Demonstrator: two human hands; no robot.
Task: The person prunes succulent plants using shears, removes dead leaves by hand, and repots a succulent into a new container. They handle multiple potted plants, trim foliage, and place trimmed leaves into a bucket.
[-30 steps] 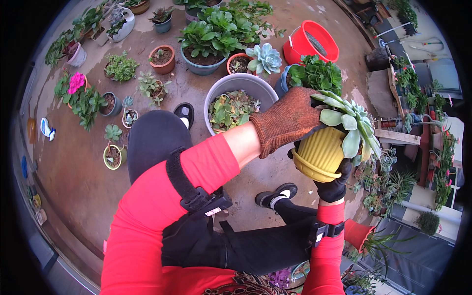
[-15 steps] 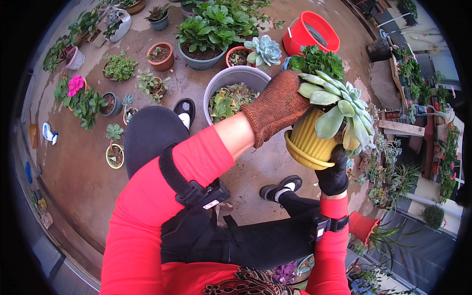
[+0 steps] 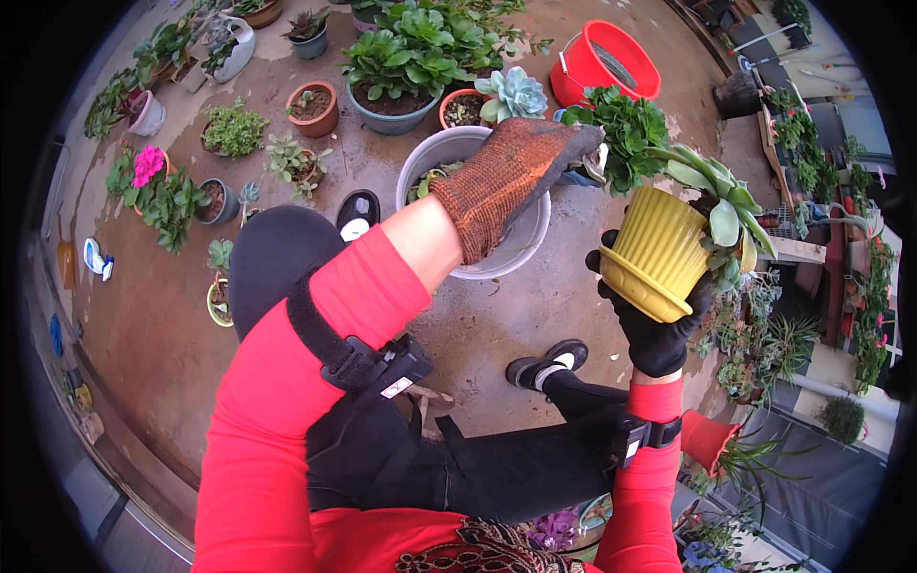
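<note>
left hand (image 3: 530,172) pinches a pale scrap (image 3: 597,164), right hand (image 3: 657,329) clasps the yellow pot (image 3: 657,250); leaves (image 3: 434,180) already lie in the bucket (image 3: 528,239), one yellowish leaf (image 3: 749,251) remains.

Two hands (image 3: 523,180) (image 3: 659,334) — one held pot (image 3: 659,244), two shoes (image 3: 359,207) (image 3: 522,372).

The gloved left hand (image 3: 521,181) is showing rust-brown knit and black; the gloved right hand (image 3: 659,336) is showing black. The tapered yellow pot (image 3: 657,244) is displaying a pattern of parallel ribs. The fleshy-leaved succulent (image 3: 724,222) is presenting pale green with yellowish patches. The long-sleeved red fabric top (image 3: 373,535) is bearing a dark scrolling pattern.
</note>
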